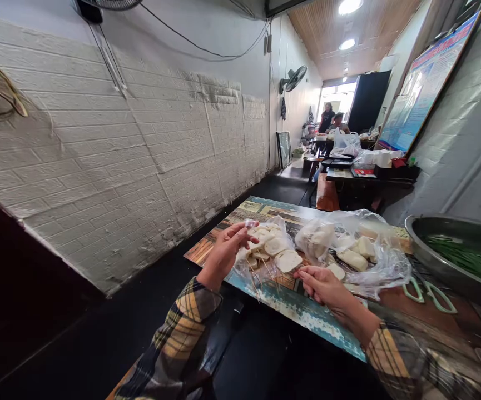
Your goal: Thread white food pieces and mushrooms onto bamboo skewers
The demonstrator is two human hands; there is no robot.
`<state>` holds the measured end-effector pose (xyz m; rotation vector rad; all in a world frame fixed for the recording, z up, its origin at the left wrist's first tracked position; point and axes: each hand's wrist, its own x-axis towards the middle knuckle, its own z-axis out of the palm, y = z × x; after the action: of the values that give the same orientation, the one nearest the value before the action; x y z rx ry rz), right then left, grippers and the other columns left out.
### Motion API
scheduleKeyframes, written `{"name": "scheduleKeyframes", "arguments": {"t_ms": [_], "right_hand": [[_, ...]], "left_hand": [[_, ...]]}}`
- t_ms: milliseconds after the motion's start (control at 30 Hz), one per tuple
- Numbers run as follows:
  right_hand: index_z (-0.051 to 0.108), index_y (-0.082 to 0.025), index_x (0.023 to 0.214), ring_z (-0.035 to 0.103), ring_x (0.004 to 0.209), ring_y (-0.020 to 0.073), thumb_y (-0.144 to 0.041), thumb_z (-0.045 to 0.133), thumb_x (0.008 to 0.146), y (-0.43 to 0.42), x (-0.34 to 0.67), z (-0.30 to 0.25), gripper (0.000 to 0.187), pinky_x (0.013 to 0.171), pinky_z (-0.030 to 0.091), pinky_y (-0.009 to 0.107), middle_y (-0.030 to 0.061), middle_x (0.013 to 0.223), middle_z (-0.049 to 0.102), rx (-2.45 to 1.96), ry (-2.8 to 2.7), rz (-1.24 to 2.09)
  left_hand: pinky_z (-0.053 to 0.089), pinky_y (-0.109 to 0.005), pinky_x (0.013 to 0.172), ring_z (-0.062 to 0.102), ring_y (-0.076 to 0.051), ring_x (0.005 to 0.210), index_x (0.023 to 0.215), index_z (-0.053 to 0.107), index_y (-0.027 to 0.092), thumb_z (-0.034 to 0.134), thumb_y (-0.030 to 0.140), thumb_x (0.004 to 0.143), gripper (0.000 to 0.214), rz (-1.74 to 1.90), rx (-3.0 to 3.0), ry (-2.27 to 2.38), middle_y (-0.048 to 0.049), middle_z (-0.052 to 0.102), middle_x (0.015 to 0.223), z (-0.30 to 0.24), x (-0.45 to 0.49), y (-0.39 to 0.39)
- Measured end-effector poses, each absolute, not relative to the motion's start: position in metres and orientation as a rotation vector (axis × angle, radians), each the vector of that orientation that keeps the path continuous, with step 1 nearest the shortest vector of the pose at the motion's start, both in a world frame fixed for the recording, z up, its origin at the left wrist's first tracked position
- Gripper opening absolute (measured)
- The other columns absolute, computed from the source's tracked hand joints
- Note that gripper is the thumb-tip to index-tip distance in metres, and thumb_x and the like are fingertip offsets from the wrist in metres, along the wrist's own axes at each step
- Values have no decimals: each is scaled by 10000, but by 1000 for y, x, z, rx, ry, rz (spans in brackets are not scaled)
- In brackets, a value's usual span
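My left hand [227, 249] is raised at the near left side of a pile of pale, flat food slices [271, 236] on a clear plastic bag. Its fingers are bent but apart; a small shiny, clear bit shows by the fingertips, too small to name. My right hand [322, 287] is closed in a pinch at the near edge of one white slice [288, 260], apparently on a thin skewer mostly hidden by the fingers. Several loose bamboo skewers [259, 280] stick out toward me below the pile, between my hands.
On the patterned table [307, 319], a second plastic bag [384, 261] holds pale chunks. Green-handled scissors [440, 297] lie beside a metal basin [415, 230] with green stalks. A brick-patterned wall [140, 144] runs along the left. Two people [327, 118] are far back near other tables.
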<state>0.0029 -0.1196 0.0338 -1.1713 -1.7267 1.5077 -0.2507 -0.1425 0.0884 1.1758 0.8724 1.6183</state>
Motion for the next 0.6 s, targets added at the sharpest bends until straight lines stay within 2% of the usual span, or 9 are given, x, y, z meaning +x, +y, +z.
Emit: {"name": "scheduleKeyframes", "arguments": {"t_ms": [100, 200, 267, 367, 500, 600], "right_hand": [[628, -149, 849, 301, 304, 37, -448, 564, 793, -106, -19, 40, 310, 341, 173, 179, -97, 443, 458, -1219, -1772, 1503], [585, -162, 731, 296, 318, 35, -340, 546, 829, -87, -48, 42, 207, 349, 177, 179, -91, 435, 448, -1269, -1784, 1490], [542, -171, 653, 298, 321, 38, -317, 565, 837, -75, -70, 39, 236, 350, 183, 186, -93, 418, 418, -1279, -1792, 1489], [529, -173, 656, 280, 319, 46, -323, 542, 900, -60, -103, 31, 286, 348, 210, 197, -106, 414, 369, -1301, -1813, 1469], [576, -148, 739, 389, 380, 46, -358, 519, 970, -53, -125, 19, 317, 396, 339, 182, -83, 529, 488, -1282, -1924, 1419], [622, -126, 715, 484, 430, 77, -278, 452, 975, -56, -117, 14, 346, 445, 393, 210, -24, 556, 569, -1213, -2047, 1314]], "left_hand": [[438, -214, 582, 674, -144, 759, 1006, 733, 164, 712, 352, 783, 293, 1630, 1074, 804, -125, 664, 1237, 85, -252, -144], [452, -208, 588, 679, -151, 782, 1022, 728, 149, 711, 338, 791, 298, 1625, 1029, 777, -138, 657, 1253, 82, -253, -147], [460, -205, 599, 673, -142, 781, 1030, 725, 143, 702, 330, 804, 294, 1635, 1007, 763, -140, 663, 1241, 82, -252, -149], [476, -214, 622, 671, -143, 788, 1051, 717, 140, 692, 340, 815, 309, 1636, 1003, 760, -145, 657, 1253, 82, -251, -151], [490, -233, 641, 674, -163, 820, 1067, 704, 140, 691, 361, 811, 338, 1624, 1002, 789, -153, 651, 1264, 82, -252, -153], [496, -247, 645, 675, -172, 827, 1066, 698, 154, 687, 389, 810, 348, 1618, 1023, 831, -147, 643, 1278, 81, -254, -154]]}}
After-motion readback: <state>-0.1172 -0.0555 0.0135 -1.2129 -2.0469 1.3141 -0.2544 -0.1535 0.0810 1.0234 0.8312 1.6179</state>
